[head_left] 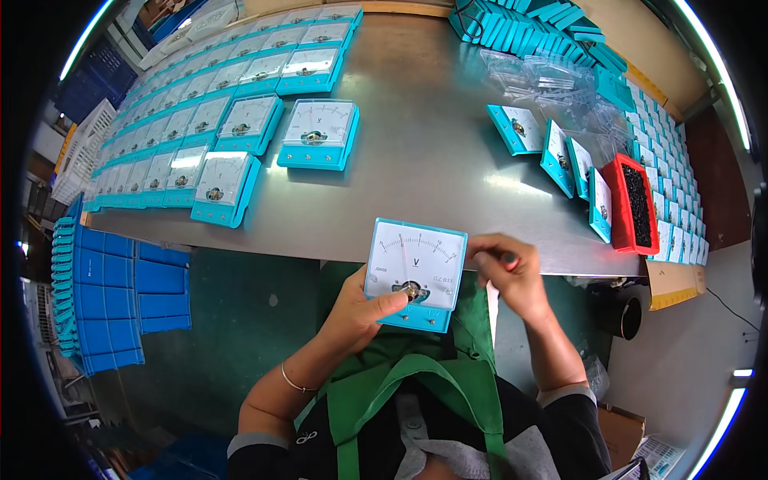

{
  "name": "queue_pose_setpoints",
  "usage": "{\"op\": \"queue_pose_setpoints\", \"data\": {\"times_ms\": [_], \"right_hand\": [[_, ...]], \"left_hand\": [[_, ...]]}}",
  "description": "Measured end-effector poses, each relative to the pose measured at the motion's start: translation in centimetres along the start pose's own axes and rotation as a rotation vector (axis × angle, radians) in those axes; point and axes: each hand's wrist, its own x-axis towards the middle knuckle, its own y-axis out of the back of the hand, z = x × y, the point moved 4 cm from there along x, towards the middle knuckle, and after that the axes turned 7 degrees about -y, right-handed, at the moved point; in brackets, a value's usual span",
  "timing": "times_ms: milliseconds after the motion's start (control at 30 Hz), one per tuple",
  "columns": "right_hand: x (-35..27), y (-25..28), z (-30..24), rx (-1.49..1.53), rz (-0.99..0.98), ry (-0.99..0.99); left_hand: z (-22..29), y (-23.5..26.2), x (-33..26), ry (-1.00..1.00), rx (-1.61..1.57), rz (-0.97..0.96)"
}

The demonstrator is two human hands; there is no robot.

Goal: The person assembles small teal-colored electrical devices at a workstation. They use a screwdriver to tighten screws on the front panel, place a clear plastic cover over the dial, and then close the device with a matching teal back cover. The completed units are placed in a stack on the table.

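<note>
My left hand grips a square teal voltmeter by its lower left side, thumb on the lower front near the terminals. The meter's white dial with its needle faces up, held just off the table's front edge, above my green apron. At the meter's right side, my right hand is closed around a tool handle with a red end; my fingers hide the rest of it. The right fingertips are close to the meter's edge; I cannot tell whether they touch it.
Rows of similar meters fill the metal table's left side. On the right, several meters lean beside a red bin of small black parts. Clear covers and teal cases lie behind. Blue crates stand left.
</note>
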Motion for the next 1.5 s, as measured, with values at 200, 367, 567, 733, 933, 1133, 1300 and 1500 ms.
{"op": "queue_pose_setpoints", "data": {"times_ms": [200,367,567,733,933,1133,1300,1500], "right_hand": [[1.1,-1.9,-5.1,-0.603,0.025,0.431],[2.5,-1.6,-3.8,-0.45,0.234,0.365],[0.4,0.6,-2.7,-0.374,0.216,0.262],[0.0,-0.8,-3.3,-0.268,0.035,0.19],[0.4,-1.1,-4.5,-0.466,0.034,0.601],[1.1,-0.4,-5.6,-0.296,-0.137,0.191],[2.9,-2.5,-6.1,0.039,-0.512,0.072],[3.0,-2.7,-5.8,0.106,-0.61,0.007]], "left_hand": [[-0.3,-2.8,-0.5,0.104,0.38,-0.15],[-0.9,-1.3,-0.4,0.093,0.231,-0.08],[0.3,-0.3,-0.1,0.008,0.115,0.001],[0.1,0.0,0.5,0.005,0.124,-0.038],[0.5,0.4,0.3,-0.197,0.151,0.025],[0.5,0.5,-0.4,-0.208,0.35,-0.08],[0.2,-0.4,-0.8,-0.131,0.391,-0.137],[0.4,-1.1,-1.0,-0.112,0.398,-0.165]]}}
